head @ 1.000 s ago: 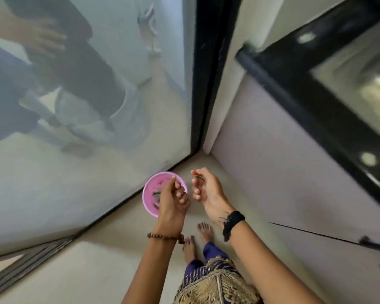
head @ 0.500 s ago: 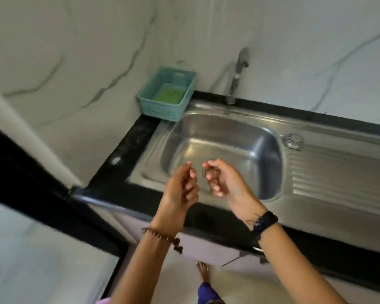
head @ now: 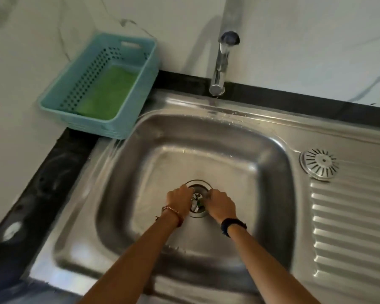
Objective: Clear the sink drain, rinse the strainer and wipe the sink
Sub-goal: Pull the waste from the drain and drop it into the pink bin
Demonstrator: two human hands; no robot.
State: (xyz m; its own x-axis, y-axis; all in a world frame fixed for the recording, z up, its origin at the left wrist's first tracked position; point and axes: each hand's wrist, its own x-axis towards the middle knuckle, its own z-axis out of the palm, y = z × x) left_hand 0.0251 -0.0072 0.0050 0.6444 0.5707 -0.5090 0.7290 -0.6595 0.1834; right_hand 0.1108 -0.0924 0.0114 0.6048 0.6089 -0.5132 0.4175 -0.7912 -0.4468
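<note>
Both my hands reach down into the steel sink (head: 123, 172), one on each side of the round drain (head: 198, 197). My left hand (head: 179, 199) rests on the drain's left rim and my right hand (head: 221, 205) on its right rim. Their fingers curl down at the opening and the fingertips are hidden, so whether they grip anything is unclear. Between the hands, small bits of metal and dark debris show inside the drain. The round slotted strainer (head: 319, 164) lies on the sink's right ledge, apart from both hands. The bowl is wet.
A chrome tap (head: 223, 55) stands behind the bowl, with no stream running. A teal basket (head: 127, 119) holding a green scrub pad (head: 106, 93) sits at the back left corner. The ribbed drainboard (head: 349, 227) lies to the right, and a black counter edge (head: 53, 172) to the left.
My view swung up from the floor and a pink bowl to the sink. Both hands moved from in front of the counter down into the bowl, to the drain.
</note>
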